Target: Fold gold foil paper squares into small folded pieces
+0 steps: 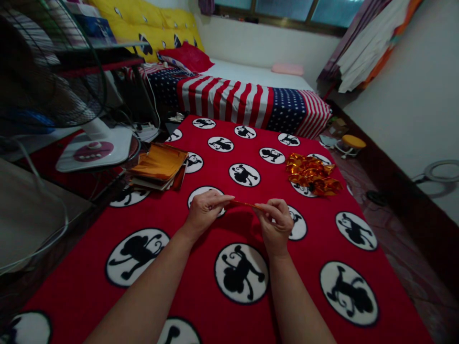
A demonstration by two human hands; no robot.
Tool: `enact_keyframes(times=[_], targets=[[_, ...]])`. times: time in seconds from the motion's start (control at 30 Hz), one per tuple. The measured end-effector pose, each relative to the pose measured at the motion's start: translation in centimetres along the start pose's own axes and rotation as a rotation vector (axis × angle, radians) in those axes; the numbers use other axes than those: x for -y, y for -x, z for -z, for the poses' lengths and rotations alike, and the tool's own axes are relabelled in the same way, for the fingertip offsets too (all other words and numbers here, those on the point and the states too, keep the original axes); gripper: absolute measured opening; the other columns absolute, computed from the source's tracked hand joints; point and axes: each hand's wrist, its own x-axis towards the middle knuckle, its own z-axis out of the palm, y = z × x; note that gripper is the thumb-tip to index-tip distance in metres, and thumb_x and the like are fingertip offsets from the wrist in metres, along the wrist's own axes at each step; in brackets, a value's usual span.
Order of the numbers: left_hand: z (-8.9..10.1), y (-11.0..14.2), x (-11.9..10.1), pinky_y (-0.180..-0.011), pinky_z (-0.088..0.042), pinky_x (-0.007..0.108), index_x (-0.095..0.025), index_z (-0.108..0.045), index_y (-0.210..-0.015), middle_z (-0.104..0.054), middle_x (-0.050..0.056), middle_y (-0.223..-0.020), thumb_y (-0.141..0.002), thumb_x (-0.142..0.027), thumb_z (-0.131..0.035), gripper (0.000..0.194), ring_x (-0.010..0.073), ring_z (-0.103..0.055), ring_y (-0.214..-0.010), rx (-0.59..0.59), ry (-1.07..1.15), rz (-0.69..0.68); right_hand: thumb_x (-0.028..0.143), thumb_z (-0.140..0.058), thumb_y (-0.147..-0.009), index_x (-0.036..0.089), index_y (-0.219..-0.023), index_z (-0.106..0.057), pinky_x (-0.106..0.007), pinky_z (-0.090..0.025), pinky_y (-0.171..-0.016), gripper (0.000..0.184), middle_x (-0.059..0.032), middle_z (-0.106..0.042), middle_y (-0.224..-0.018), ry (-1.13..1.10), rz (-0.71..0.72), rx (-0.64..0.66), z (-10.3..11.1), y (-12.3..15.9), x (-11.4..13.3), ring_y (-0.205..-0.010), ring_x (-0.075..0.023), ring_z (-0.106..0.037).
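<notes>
Between my two hands stretches a thin strip of shiny orange foil paper (pixel 244 204), seen nearly edge-on above the red cloth (pixel 251 229). My left hand (pixel 207 209) pinches its left end between thumb and fingers. At the other end, my right hand (pixel 275 220) pinches it the same way. To the left on the cloth lies a stack of orange-gold foil sheets (pixel 159 165). A pile of folded, shiny orange foil pieces (pixel 311 174) sits at the right, beyond my right hand.
A fan with a white base (pixel 95 148) stands at the left beside a shelf. Behind the cloth-covered surface is a bed with a striped, starred cover (pixel 229 100). A yellow-topped stool (pixel 354 142) is on the floor at the right.
</notes>
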Motion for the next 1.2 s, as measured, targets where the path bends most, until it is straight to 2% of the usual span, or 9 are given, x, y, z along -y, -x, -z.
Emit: enact_keyframes(times=[0.07, 0.27, 0.53, 0.67, 0.8, 0.9, 1.0, 1.1, 1.2], targets=[[-0.1, 0.1, -0.1, -0.062, -0.048, 0.020, -0.023, -0.075, -0.102, -0.072, 0.004, -0.079, -0.084, -0.018, -0.062, 0.023, 0.0109, -0.063, -0.066, 0.001, 0.014, 0.048, 0.017, -0.072, -0.077, 0.025, -0.084, -0.074, -0.025, -0.039, -0.054, 0.011, 0.0011, -0.051, -0.078, -0.010, 0.001, 0.003, 0.0, 0.0, 0.0, -0.063, -0.0101, -0.048], [-0.6, 0.3, -0.3, -0.042, -0.045, 0.016, -0.019, -0.075, -0.102, -0.073, 0.004, -0.073, -0.083, -0.030, -0.064, 0.024, 0.0068, -0.057, -0.043, -0.023, 0.218, 0.293, 0.014, -0.068, -0.079, 0.026, -0.088, -0.074, -0.027, -0.047, -0.064, 0.016, -0.0010, -0.058, -0.083, -0.066, -0.009, 0.026, -0.1, -0.1, 0.1, -0.075, -0.0142, -0.058], [-0.5, 0.5, -0.3, -0.035, -0.039, 0.012, -0.019, -0.073, -0.107, -0.069, 0.000, -0.061, -0.085, -0.025, -0.061, 0.026, 0.0038, -0.051, -0.034, -0.001, 0.224, 0.314, 0.016, -0.065, -0.080, 0.025, -0.087, -0.074, -0.035, -0.052, -0.083, 0.015, -0.0044, -0.065, -0.098, -0.187, -0.104, 0.005, -0.2, -0.1, -0.1, -0.094, -0.0184, -0.062], [-0.6, 0.5, -0.2, -0.041, -0.045, 0.013, -0.020, -0.073, -0.106, -0.071, 0.001, -0.064, -0.084, -0.018, -0.059, 0.026, 0.0057, -0.058, -0.040, 0.041, 0.189, 0.215, 0.018, -0.068, -0.078, 0.024, -0.088, -0.074, -0.033, -0.053, -0.081, 0.014, -0.0052, -0.066, -0.106, -0.302, -0.241, -0.038, -0.5, -0.1, -0.1, -0.098, -0.0190, -0.063], [-1.0, 0.6, 0.3, -0.059, -0.055, 0.019, -0.022, -0.074, -0.104, -0.075, 0.005, -0.085, -0.080, -0.006, -0.058, 0.033, 0.0097, -0.068, -0.062, -0.113, 0.033, 0.007, 0.023, -0.073, -0.075, 0.026, -0.111, -0.065, -0.029, -0.054, -0.080, 0.037, -0.0045, -0.064, -0.117, -0.556, -0.524, -0.096, -1.1, -0.2, 0.2, -0.093, -0.0148, -0.066], [-1.3, 0.8, 0.6, -0.069, -0.057, 0.024, -0.024, -0.072, -0.107, -0.074, 0.006, -0.097, -0.080, -0.002, -0.055, 0.039, 0.0132, -0.070, -0.079, -0.230, -0.062, -0.059, 0.038, -0.072, -0.076, 0.021, -0.107, -0.063, -0.025, -0.057, -0.072, 0.036, -0.0054, -0.069, -0.104, -0.706, -0.760, -0.066, -1.4, -0.2, 0.5, -0.085, -0.0150, -0.069], [-1.5, 1.0, 0.7, -0.075, -0.057, 0.025, -0.025, -0.072, -0.108, -0.074, 0.005, -0.100, -0.081, -0.001, -0.053, 0.041, 0.0137, -0.070, -0.085, -0.261, -0.121, -0.081, 0.057, -0.064, -0.078, 0.015, -0.093, -0.064, -0.023, -0.057, -0.056, 0.045, -0.0090, -0.072, -0.084, -0.764, -0.925, 0.089, -1.7, -0.1, 0.9, -0.068, -0.0171, -0.071], [-1.8, 1.0, 0.5, -0.078, -0.057, 0.024, -0.025, -0.072, -0.108, -0.074, 0.005, -0.101, -0.082, -0.002, -0.054, 0.038, 0.0128, -0.070, -0.086, -0.249, -0.165, -0.123, 0.060, -0.064, -0.076, 0.014, -0.087, -0.064, -0.021, -0.053, -0.046, 0.048, -0.0083, -0.071, -0.076, -0.750, -0.932, 0.151, -1.9, -0.1, 1.2, -0.056, -0.0142, -0.067], [-2.0, 0.9, 0.2, -0.079, -0.055, 0.024, -0.024, -0.072, -0.107, -0.074, 0.006, -0.100, -0.084, -0.004, -0.053, 0.035, 0.0126, -0.069, -0.088, -0.197, -0.211, -0.174, 0.049, -0.071, -0.074, 0.016, -0.078, -0.061, -0.016, -0.046, -0.039, 0.035, -0.0015, -0.068, -0.067, -0.707, -0.859, 0.081, -2.1, -0.2, 1.0, -0.046, -0.0082, -0.058]])
